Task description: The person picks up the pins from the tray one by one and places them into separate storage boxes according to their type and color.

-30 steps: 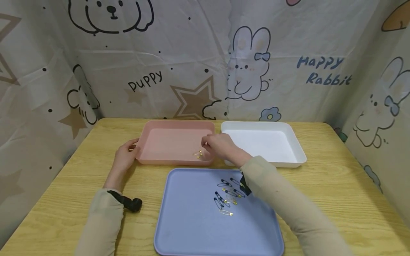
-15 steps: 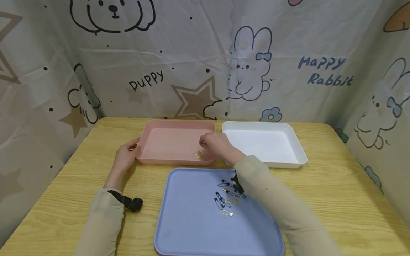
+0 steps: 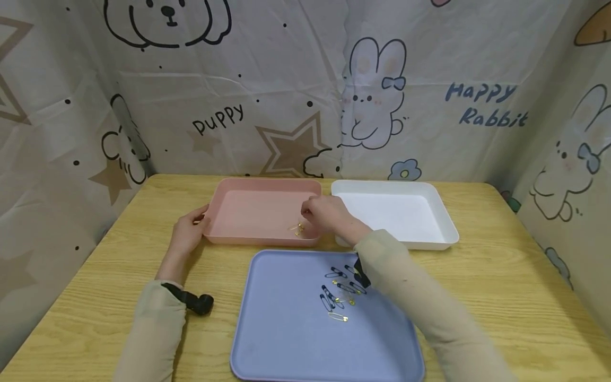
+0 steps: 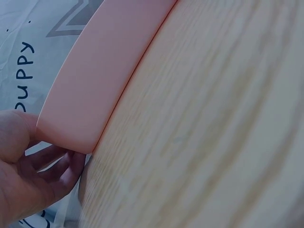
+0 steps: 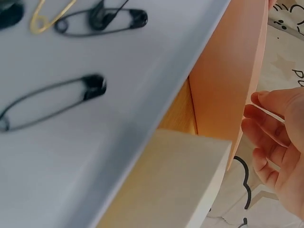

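My left hand grips the left end of the pink tray; in the left wrist view the thumb lies at its rim and the fingers curl against its outer side. Over the tray's right end hovers my right hand, its fingers loosely bent. In the right wrist view, thumb and fingertips stand slightly apart with nothing visible between them. Just below that hand, a few gold safety pins lie in the pink tray. Black safety pins and some gold ones, including one gold safety pin set apart, lie on the blue tray.
A white tray stands right of the pink one, partly under my right wrist. The blue tray lies in front of both on the wooden table. A printed cloth hangs behind and at the sides.
My right hand has shifted a little left and then back right above the pink tray. The gold cluster beneath it looks slightly fuller. My left hand keeps its grip.
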Action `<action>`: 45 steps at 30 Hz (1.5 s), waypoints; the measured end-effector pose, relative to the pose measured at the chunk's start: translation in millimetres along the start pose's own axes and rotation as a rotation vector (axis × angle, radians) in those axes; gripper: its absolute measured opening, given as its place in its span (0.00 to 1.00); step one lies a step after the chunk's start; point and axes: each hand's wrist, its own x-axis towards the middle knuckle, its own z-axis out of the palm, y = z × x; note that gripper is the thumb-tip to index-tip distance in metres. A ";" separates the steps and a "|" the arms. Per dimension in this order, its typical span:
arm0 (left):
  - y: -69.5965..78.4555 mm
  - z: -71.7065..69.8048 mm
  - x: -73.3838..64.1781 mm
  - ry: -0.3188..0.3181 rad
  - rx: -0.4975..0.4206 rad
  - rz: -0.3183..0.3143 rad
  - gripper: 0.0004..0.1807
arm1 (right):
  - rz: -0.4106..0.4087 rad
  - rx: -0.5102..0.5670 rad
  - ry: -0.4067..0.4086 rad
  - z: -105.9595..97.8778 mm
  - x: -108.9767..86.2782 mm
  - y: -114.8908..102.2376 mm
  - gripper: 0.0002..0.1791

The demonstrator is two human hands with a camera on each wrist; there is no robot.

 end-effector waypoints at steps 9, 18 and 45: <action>-0.9 1.8 1.2 0.010 -0.001 -0.001 0.25 | -0.034 0.025 0.001 -5.3 -14.8 6.1 0.08; -1.1 1.3 -1.2 0.005 -0.020 -0.004 0.25 | -0.060 0.029 -0.003 -6.2 -35.5 7.8 0.07; -0.7 0.9 -0.6 0.018 -0.010 -0.009 0.25 | -0.193 0.084 -0.012 -11.7 -98.9 13.4 0.02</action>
